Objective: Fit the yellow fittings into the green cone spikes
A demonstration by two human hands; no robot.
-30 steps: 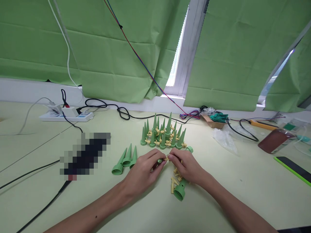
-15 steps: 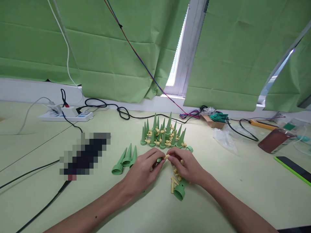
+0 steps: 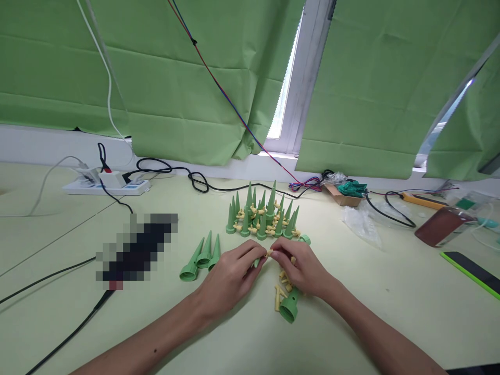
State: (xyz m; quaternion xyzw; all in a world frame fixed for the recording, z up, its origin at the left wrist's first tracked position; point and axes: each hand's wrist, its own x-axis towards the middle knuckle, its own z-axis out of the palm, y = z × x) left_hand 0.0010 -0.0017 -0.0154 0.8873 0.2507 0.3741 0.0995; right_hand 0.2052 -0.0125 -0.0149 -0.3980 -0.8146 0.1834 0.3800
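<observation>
The left hand's (image 3: 236, 266) fingers curl round a green cone (image 3: 256, 262); the right hand's (image 3: 300, 263) pinch a yellow tap (image 3: 269, 254) between the hands, above the desk (image 3: 250, 341). Probably light, stiff plastic, best gripped by its outer end.

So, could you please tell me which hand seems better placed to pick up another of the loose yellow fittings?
Probably the right hand: it is beside the loose yellow fittings, though it pinches a yellow piece. The left hand grips a green piece and lies nearer the three green spikes.
</observation>
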